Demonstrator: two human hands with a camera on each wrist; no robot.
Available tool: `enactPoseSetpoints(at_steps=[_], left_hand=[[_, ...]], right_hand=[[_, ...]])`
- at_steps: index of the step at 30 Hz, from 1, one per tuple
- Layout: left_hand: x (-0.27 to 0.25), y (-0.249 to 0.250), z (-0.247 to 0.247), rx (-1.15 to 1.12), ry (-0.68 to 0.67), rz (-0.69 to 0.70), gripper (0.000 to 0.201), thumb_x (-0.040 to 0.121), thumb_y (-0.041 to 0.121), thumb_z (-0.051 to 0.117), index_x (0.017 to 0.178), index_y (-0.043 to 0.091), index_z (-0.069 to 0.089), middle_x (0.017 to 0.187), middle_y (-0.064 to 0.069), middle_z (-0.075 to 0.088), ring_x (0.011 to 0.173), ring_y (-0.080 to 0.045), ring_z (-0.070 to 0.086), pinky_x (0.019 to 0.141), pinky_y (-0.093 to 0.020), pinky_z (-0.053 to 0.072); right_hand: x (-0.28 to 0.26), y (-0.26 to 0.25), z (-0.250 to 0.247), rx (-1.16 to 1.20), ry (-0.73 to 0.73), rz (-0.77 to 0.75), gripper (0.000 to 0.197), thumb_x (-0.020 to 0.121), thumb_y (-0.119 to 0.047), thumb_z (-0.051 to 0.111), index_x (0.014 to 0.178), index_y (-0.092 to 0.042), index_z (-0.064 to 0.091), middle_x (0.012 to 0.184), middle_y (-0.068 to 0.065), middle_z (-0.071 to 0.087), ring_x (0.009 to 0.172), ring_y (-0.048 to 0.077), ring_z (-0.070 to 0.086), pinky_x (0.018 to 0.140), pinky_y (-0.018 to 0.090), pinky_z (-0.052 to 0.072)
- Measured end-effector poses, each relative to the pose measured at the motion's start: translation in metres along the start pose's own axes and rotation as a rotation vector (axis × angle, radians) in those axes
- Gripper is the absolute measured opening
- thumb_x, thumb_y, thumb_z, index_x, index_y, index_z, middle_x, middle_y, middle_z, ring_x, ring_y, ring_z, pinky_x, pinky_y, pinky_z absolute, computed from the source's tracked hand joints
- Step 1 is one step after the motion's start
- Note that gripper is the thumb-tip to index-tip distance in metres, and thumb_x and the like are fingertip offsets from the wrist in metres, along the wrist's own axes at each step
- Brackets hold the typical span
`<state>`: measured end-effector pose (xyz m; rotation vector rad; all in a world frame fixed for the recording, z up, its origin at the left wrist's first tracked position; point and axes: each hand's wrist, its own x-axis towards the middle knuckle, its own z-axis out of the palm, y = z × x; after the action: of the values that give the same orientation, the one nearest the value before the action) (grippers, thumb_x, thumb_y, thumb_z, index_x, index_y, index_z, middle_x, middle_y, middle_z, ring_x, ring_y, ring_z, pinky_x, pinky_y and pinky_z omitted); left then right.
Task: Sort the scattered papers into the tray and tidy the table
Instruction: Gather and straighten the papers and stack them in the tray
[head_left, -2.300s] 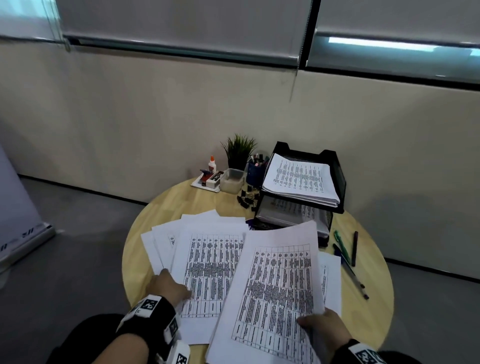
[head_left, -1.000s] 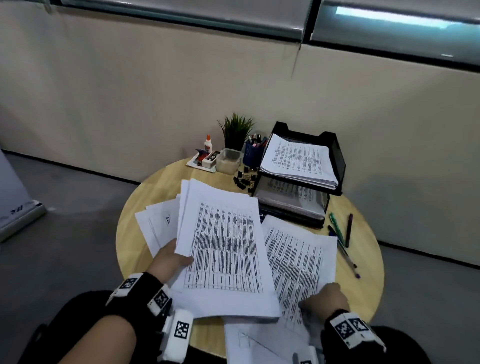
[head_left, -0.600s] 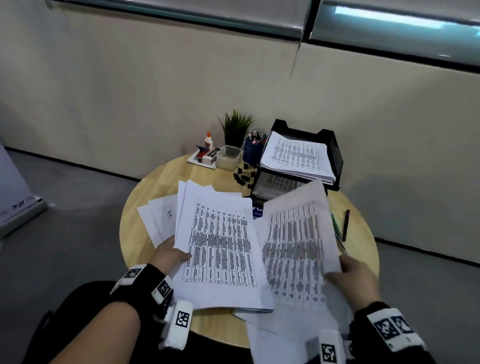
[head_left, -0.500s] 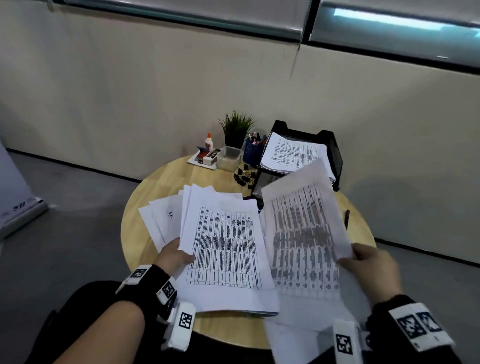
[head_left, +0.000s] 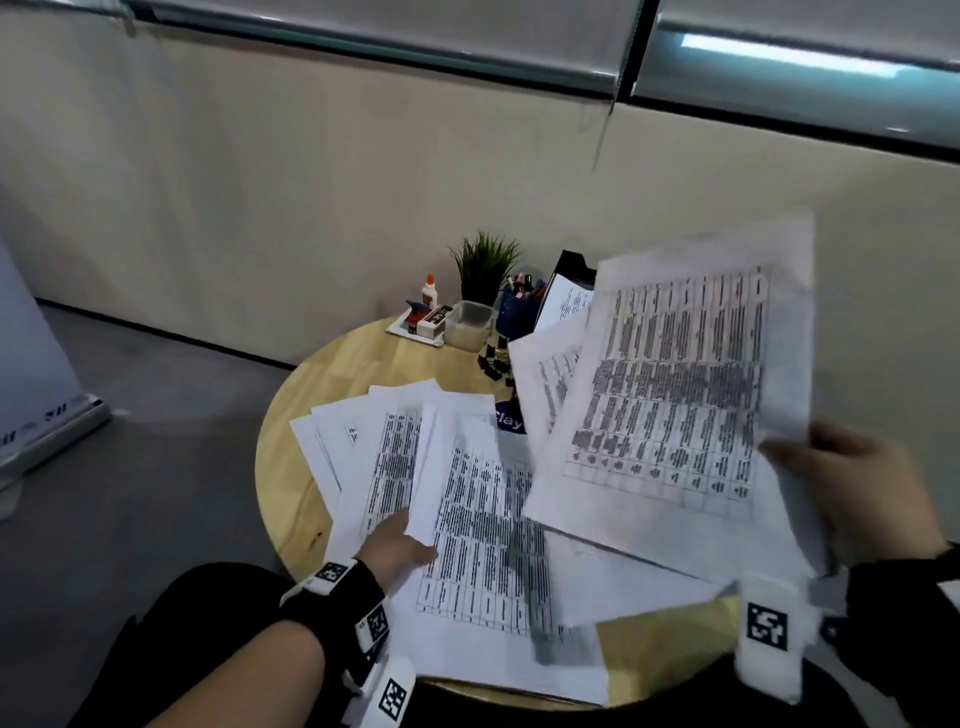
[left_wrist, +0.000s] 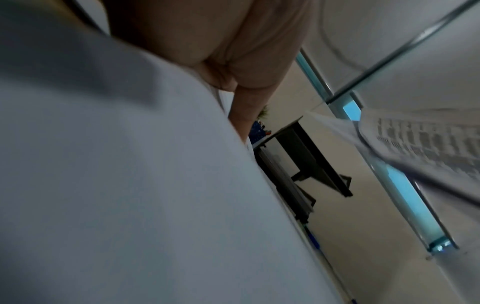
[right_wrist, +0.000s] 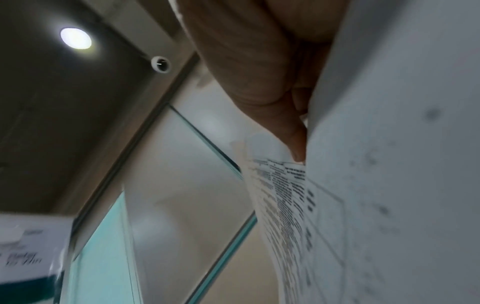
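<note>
My right hand (head_left: 852, 493) pinches a few printed sheets (head_left: 670, 395) by their lower right edge and holds them up, tilted, in front of the black paper tray (head_left: 574, 267), which they hide almost wholly. In the right wrist view the thumb (right_wrist: 293, 135) lies on the printed face of those sheets (right_wrist: 291, 205). My left hand (head_left: 397, 548) rests on the fanned pile of printed papers (head_left: 467, 499) on the round wooden table (head_left: 332, 384), its fingers under a lifted sheet. The left wrist view shows the left hand (left_wrist: 246, 67) on white paper (left_wrist: 130, 185) and the tray (left_wrist: 306, 162) beyond.
At the table's far side stand a small plant (head_left: 485, 265), a glue bottle (head_left: 429, 291), a white dish with small items (head_left: 423, 325), a clear box (head_left: 470, 325), a blue pen cup (head_left: 517, 309) and black binder clips (head_left: 493, 358). A blue label (head_left: 508, 418) peeks between papers.
My right hand has lifted its sheets off the table, up and to the right, so they now cover the tray. The left hand has stayed on the pile, whose top sheets shifted slightly.
</note>
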<state>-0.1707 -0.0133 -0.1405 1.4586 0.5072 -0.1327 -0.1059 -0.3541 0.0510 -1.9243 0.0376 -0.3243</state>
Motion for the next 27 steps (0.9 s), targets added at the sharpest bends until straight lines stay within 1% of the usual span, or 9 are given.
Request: enactPoseSetpoints(at_steps=[2, 4, 7, 9, 13, 18, 22, 25, 27], left_hand=[[-0.001, 0.002, 0.001, 0.027, 0.008, -0.013, 0.068, 0.068, -0.003, 0.071, 0.13, -0.006, 0.044, 0.127, -0.017, 0.054, 0.117, -0.031, 0.051, 0.1, -0.036, 0.038], [0.002, -0.001, 0.0, 0.044, 0.001, -0.006, 0.061, 0.065, 0.004, 0.07, 0.122, -0.004, 0.051, 0.115, -0.014, 0.061, 0.099, -0.025, 0.057, 0.088, -0.031, 0.044], [0.006, -0.004, -0.001, 0.01, -0.01, 0.0, 0.037, 0.065, 0.01, 0.062, 0.102, 0.003, 0.059, 0.098, -0.013, 0.065, 0.091, -0.021, 0.055, 0.073, -0.026, 0.042], [0.002, 0.001, 0.004, -0.044, 0.006, -0.009, 0.026, 0.07, 0.022, 0.06, 0.094, 0.013, 0.058, 0.097, -0.002, 0.061, 0.098, -0.02, 0.053, 0.08, -0.028, 0.04], [0.007, -0.002, 0.003, -0.147, 0.089, -0.053, 0.061, 0.097, 0.024, 0.05, 0.145, -0.001, 0.021, 0.151, -0.012, 0.028, 0.14, -0.024, 0.029, 0.112, -0.029, 0.022], [0.008, -0.005, -0.002, -0.093, -0.021, -0.051, 0.086, 0.067, 0.023, 0.08, 0.138, -0.002, 0.038, 0.143, -0.012, 0.044, 0.122, -0.023, 0.05, 0.108, -0.033, 0.036], [0.01, -0.008, -0.004, -0.131, -0.037, -0.041, 0.111, 0.051, 0.032, 0.086, 0.143, 0.002, 0.032, 0.146, -0.013, 0.041, 0.13, -0.028, 0.045, 0.113, -0.042, 0.032], [0.001, 0.002, 0.002, -0.146, -0.048, -0.038, 0.064, 0.08, 0.014, 0.073, 0.136, 0.007, 0.041, 0.136, -0.002, 0.05, 0.121, -0.019, 0.049, 0.103, -0.027, 0.035], [-0.006, 0.009, 0.007, -0.12, -0.089, -0.015, 0.036, 0.087, 0.002, 0.062, 0.12, 0.012, 0.05, 0.124, 0.0, 0.056, 0.102, -0.014, 0.057, 0.089, -0.02, 0.044]], right_hand=[[-0.013, 0.017, 0.017, 0.132, -0.024, 0.116, 0.01, 0.084, 0.003, 0.061, 0.092, 0.005, 0.066, 0.043, -0.004, 0.06, 0.034, 0.002, 0.046, 0.037, 0.011, 0.038], [-0.026, 0.043, 0.036, 0.213, -0.062, 0.22, 0.015, 0.084, 0.005, 0.06, 0.096, 0.003, 0.068, 0.061, 0.005, 0.071, 0.045, 0.011, 0.06, 0.056, 0.026, 0.056], [-0.046, 0.084, 0.064, 0.283, -0.061, 0.341, 0.018, 0.086, 0.007, 0.055, 0.092, -0.004, 0.067, 0.066, 0.001, 0.073, 0.06, 0.024, 0.066, 0.068, 0.037, 0.056], [-0.059, 0.108, 0.083, 0.261, -0.035, 0.426, 0.019, 0.088, 0.007, 0.053, 0.084, -0.007, 0.066, 0.064, 0.002, 0.071, 0.068, 0.028, 0.063, 0.081, 0.043, 0.053], [-0.069, 0.136, 0.105, 0.126, -0.148, 0.532, 0.017, 0.091, -0.001, 0.053, 0.075, -0.001, 0.06, 0.07, 0.015, 0.06, 0.065, 0.025, 0.053, 0.071, 0.037, 0.046], [-0.046, 0.145, 0.1, -0.043, -0.145, 0.56, 0.034, 0.094, -0.005, 0.049, 0.062, -0.013, 0.045, 0.056, 0.004, 0.042, 0.054, 0.021, 0.038, 0.056, 0.03, 0.03], [-0.027, 0.155, 0.083, -0.196, -0.161, 0.505, 0.016, 0.094, -0.007, 0.047, 0.085, -0.001, 0.059, 0.07, 0.009, 0.052, 0.071, 0.026, 0.047, 0.063, 0.029, 0.034], [-0.025, 0.149, 0.081, -0.264, -0.248, 0.481, 0.017, 0.093, -0.005, 0.051, 0.078, -0.009, 0.059, 0.073, 0.007, 0.055, 0.075, 0.025, 0.051, 0.073, 0.03, 0.041], [-0.026, 0.143, 0.086, -0.329, -0.262, 0.42, 0.022, 0.09, -0.003, 0.052, 0.069, -0.007, 0.056, 0.062, 0.007, 0.052, 0.064, 0.024, 0.049, 0.062, 0.028, 0.038]])
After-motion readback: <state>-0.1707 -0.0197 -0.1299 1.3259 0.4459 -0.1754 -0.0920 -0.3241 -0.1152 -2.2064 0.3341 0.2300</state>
